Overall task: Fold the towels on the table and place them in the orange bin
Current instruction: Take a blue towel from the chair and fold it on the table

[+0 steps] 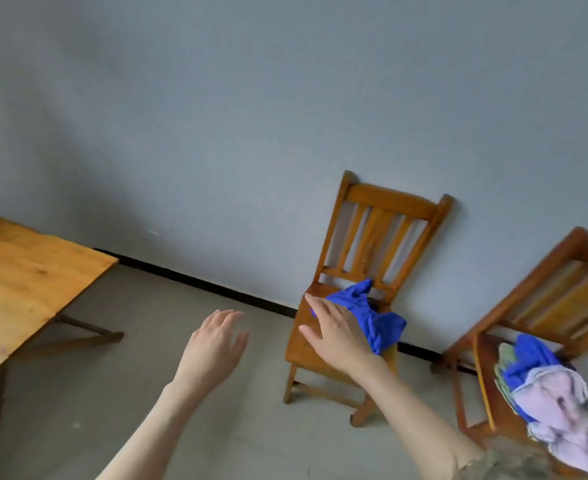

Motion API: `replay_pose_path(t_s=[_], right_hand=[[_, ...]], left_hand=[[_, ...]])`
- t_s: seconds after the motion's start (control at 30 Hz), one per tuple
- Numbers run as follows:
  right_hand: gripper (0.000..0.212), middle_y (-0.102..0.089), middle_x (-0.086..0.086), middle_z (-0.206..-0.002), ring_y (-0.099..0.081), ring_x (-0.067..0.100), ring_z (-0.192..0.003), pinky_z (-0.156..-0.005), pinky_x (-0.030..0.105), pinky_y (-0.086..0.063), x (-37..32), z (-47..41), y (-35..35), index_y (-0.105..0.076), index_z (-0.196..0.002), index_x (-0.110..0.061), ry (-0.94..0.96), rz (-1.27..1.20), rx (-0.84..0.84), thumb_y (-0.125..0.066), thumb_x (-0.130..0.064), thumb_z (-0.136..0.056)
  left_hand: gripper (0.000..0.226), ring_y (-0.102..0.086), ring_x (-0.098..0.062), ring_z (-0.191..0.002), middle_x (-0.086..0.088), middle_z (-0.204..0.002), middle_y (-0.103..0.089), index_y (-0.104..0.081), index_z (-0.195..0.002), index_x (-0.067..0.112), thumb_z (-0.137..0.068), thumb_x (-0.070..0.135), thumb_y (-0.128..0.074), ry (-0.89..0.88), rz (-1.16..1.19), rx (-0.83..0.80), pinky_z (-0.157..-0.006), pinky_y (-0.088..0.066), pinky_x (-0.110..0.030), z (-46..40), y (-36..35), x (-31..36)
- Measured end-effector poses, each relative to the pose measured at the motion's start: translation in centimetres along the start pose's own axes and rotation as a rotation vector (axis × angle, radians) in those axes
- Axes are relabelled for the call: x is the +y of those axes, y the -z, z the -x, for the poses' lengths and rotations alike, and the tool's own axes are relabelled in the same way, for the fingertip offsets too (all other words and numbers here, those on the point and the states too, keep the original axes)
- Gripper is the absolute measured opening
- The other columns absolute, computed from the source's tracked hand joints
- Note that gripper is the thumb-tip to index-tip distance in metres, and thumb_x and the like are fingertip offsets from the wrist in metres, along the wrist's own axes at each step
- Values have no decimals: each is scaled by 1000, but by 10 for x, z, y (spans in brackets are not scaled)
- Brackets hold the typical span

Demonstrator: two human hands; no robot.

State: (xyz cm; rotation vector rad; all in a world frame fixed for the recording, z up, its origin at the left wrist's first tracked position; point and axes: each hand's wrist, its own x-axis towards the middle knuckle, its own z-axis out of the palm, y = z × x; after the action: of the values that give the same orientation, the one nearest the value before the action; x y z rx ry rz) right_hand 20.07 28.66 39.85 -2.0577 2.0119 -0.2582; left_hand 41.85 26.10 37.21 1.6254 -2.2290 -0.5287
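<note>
A crumpled blue towel (377,318) lies on the seat of a wooden chair (382,237) against the wall. My right hand (337,332) stretches over that seat with straight fingers, just left of the towel and partly in front of it; whether it touches the cloth I cannot tell. My left hand (214,344) hangs open in the air over the floor, holding nothing. A second chair (545,296) at the right carries a heap of towels: blue (531,362), pale pink (562,407) and a greenish one underneath. No orange bin is in view.
A wooden table (26,289) stands at the left with its bare top in view. Grey floor (147,393) spreads between the table and the chairs. A black skirting strip runs along the pale wall.
</note>
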Motion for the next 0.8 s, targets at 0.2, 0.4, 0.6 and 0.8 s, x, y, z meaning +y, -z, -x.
replay_pose_path(t_s=[0.2, 0.4, 0.6, 0.8], right_hand=[[55, -43, 2, -143, -38, 19, -132, -108, 37, -31, 98, 15, 5, -29, -145, -15, -214, -86, 40, -46, -32, -95], [56, -41, 1, -145, -38, 18, -132, -106, 32, -32, 182, -7, -16, -27, -145, -18, -366, -91, -14, -47, -32, -95], [55, -43, 4, -142, -41, 23, -129, -104, 35, -36, 259, -46, -44, -27, -145, -18, -540, -118, -164, -45, -33, -96], [51, -42, 4, -143, -40, 24, -130, -104, 35, -33, 315, -64, -85, -30, -144, -16, -676, -225, -254, -42, -32, -97]], left_hand=[[42, -37, -16, -132, 3, -137, -46, -45, -134, 19, -96, 35, -44, -138, 2, -172, -102, -35, -30, -57, -66, 62], [38, -39, -17, -130, 3, -135, -48, -46, -132, 19, -96, 29, -45, -183, 29, -292, -102, -36, -30, -120, -137, 92], [39, -42, -19, -126, 2, -135, -47, -44, -134, 21, -95, 29, -45, -144, -12, -523, -99, -39, -33, -184, -212, 103], [43, -38, -21, -130, 3, -142, -40, -38, -138, 23, -96, 29, -43, -153, -132, -770, -102, -37, -34, -222, -281, 121]])
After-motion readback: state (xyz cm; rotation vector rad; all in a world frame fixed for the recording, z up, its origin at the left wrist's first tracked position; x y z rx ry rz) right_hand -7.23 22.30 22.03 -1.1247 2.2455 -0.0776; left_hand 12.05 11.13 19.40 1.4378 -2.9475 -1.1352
